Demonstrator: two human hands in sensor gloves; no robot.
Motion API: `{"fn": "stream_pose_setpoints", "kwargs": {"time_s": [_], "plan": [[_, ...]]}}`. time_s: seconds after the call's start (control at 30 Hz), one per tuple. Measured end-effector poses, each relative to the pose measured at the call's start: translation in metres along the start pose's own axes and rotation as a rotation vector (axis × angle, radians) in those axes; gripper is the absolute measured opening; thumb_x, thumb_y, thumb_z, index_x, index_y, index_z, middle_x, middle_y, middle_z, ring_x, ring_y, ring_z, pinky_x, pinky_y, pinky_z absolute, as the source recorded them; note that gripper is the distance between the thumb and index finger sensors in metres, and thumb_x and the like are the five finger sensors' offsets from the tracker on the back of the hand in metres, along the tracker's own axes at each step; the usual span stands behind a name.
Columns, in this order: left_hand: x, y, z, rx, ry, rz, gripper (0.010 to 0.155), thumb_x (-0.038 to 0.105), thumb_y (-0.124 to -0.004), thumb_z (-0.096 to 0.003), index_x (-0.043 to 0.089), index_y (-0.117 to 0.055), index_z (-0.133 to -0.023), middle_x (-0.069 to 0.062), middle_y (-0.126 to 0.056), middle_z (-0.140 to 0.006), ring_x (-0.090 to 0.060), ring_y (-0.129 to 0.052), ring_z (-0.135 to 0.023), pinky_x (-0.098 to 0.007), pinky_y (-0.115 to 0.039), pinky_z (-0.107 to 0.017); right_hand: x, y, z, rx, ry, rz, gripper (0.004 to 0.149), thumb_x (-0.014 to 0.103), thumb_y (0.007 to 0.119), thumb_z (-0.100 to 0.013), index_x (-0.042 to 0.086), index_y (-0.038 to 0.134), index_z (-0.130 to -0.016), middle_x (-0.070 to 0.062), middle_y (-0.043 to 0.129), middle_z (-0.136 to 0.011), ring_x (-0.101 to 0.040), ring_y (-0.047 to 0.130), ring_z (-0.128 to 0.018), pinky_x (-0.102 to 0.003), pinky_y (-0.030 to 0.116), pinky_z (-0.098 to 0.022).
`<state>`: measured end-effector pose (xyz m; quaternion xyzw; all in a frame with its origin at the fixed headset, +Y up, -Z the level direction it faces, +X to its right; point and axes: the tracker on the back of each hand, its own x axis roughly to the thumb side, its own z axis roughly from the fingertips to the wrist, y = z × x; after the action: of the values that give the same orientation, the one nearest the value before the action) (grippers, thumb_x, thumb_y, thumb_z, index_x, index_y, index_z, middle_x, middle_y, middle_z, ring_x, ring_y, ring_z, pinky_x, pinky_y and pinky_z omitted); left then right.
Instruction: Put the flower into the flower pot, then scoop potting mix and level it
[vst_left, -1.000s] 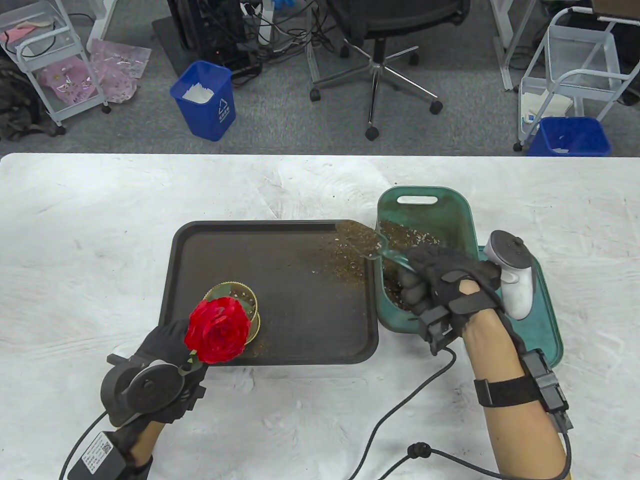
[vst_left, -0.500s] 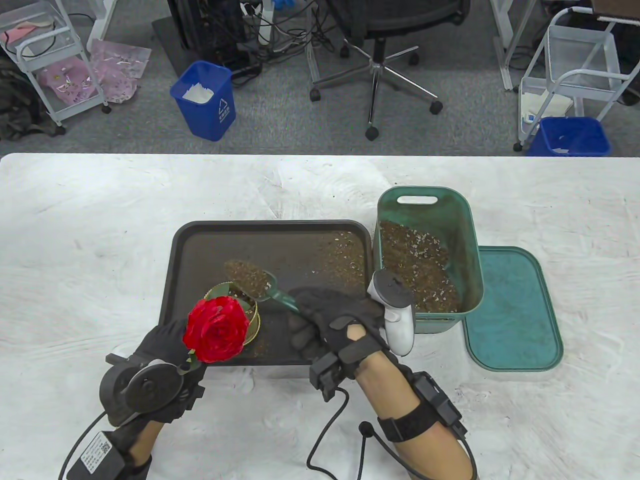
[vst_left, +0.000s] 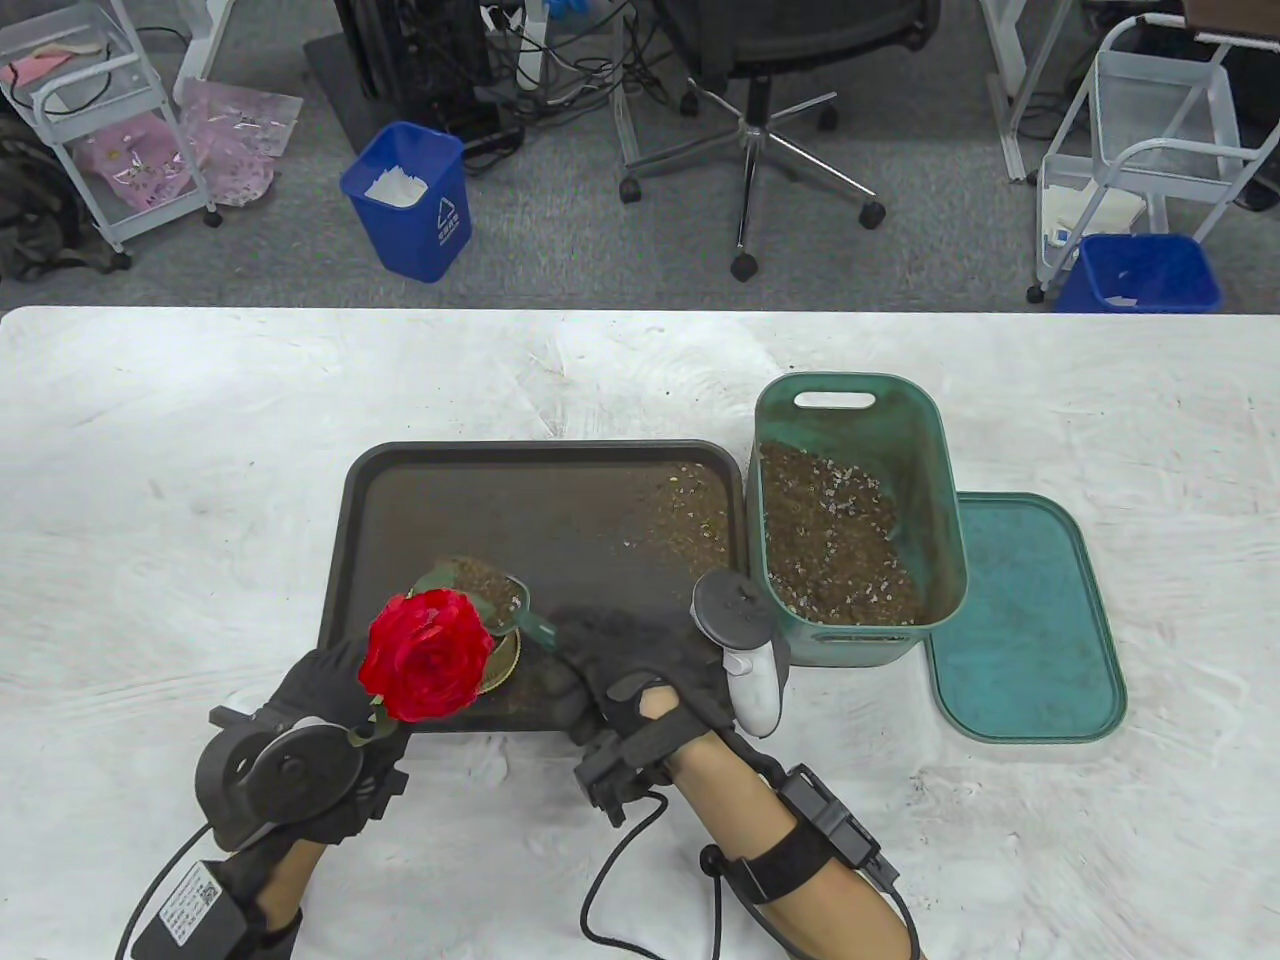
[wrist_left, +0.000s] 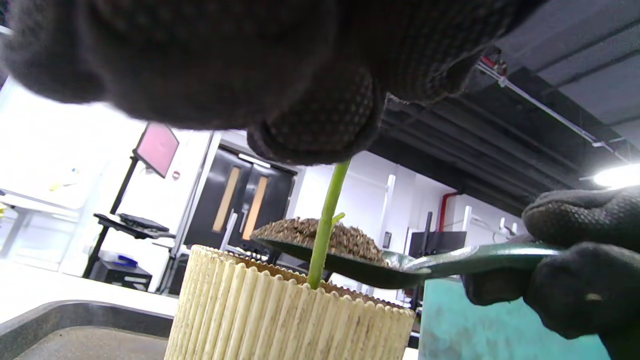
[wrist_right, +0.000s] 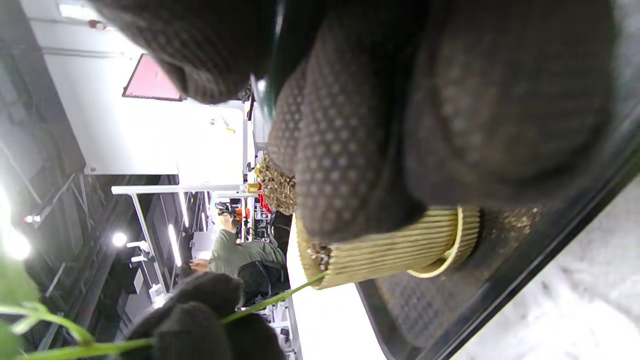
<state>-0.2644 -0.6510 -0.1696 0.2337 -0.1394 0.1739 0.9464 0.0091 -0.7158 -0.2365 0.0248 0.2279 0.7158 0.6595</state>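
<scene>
A red flower (vst_left: 430, 655) stands with its green stem (wrist_left: 327, 220) in the ribbed cream flower pot (wrist_left: 280, 315) at the near left of the dark tray (vst_left: 550, 500). My left hand (vst_left: 325, 695) pinches the stem just below the bloom; its fingertips (wrist_left: 315, 130) show from below. From above, the bloom hides most of the pot (vst_left: 503, 658). My right hand (vst_left: 620, 665) grips the handle of a green scoop (vst_left: 495, 595). The scoop (wrist_left: 350, 262) is heaped with potting mix (wrist_left: 350, 240) and hangs roughly level right above the pot's rim, beside the stem.
A green bin (vst_left: 850, 395) holding potting mix (vst_left: 830, 540) stands right of the tray, with its green lid (vst_left: 1030, 620) flat on the table beside it. Spilled mix (vst_left: 690, 510) dots the tray's right side. Glove cables trail over the table's near edge.
My right hand has carried the loaded scoop from the bin leftward across the tray to just over the pot. The left hand has kept holding the flower in place.
</scene>
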Motion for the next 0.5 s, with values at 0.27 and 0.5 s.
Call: {"fn": "stream_pose_setpoints", "kwargs": {"time_s": [0.27, 0.5], "plan": [[-0.001, 0.001, 0.000, -0.001, 0.001, 0.005, 0.044, 0.046, -0.079, -0.0401, 0.020, -0.094, -0.072, -0.001, -0.104, -0.047, -0.015, -0.103, -0.013, -0.038, -0.092, -0.025, 0.006, 0.022, 0.007, -0.164, -0.240, 0.401, 0.052, 0.033, 0.081, -0.040, 0.004, 0.078, -0.083, -0.014, 0.100, -0.055, -0.028, 0.109, -0.024, -0.044, 0.096, -0.012], [-0.001, 0.000, 0.000, -0.001, 0.003, 0.015, 0.044, 0.046, -0.079, -0.0401, 0.020, -0.094, -0.072, -0.001, -0.104, -0.047, -0.015, -0.102, -0.013, -0.038, -0.092, -0.025, 0.012, 0.045, 0.021, -0.339, -0.494, 0.826, 0.051, 0.035, 0.085, -0.038, 0.007, 0.081, -0.081, -0.011, 0.102, -0.052, -0.027, 0.109, -0.023, -0.044, 0.096, -0.011]]}}
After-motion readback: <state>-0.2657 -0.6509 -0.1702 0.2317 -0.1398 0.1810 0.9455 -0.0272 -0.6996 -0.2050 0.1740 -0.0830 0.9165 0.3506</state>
